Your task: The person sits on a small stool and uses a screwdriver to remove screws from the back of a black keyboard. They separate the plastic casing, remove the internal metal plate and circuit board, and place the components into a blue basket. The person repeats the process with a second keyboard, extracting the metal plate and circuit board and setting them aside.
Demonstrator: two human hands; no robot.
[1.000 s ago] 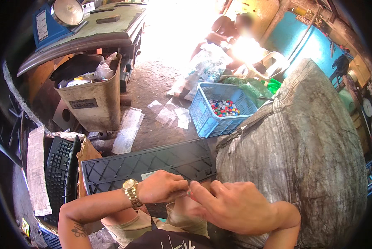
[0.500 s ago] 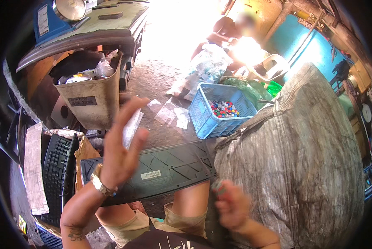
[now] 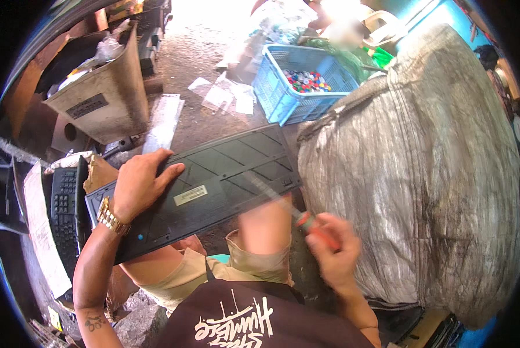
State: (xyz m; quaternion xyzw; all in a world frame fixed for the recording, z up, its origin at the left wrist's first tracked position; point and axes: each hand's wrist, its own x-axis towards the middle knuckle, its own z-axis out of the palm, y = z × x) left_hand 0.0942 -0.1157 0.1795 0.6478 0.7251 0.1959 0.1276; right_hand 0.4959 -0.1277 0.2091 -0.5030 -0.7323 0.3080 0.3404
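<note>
Across my knees lies a black keyboard (image 3: 231, 180), its ribbed underside facing up, with a pale label near the middle. My left hand (image 3: 147, 182) is on its left part, thumb on the underside and fingers curled at the far edge, gripping it. A gold-coloured watch (image 3: 113, 217) circles that wrist. In my right hand (image 3: 336, 249) is a screwdriver (image 3: 322, 233) with a red and dark handle. Its long metal shaft, blurred by motion, points up and left over the right part of the keyboard. Whether the tip touches the keyboard, I cannot tell.
A blue crate (image 3: 297, 104) with colourful bottle caps stands ahead. To the right bulges a big grey woven sack (image 3: 411, 191). A worn bin (image 3: 106, 98) stands far left, above a cardboard box (image 3: 45, 226) holding another keyboard (image 3: 64, 203). Papers (image 3: 228, 95) lie on the floor.
My left hand has come down from the air onto the keyboard and grips it. My right hand has risen a little, screwdriver now pointing over the keyboard. The view has tilted down.
</note>
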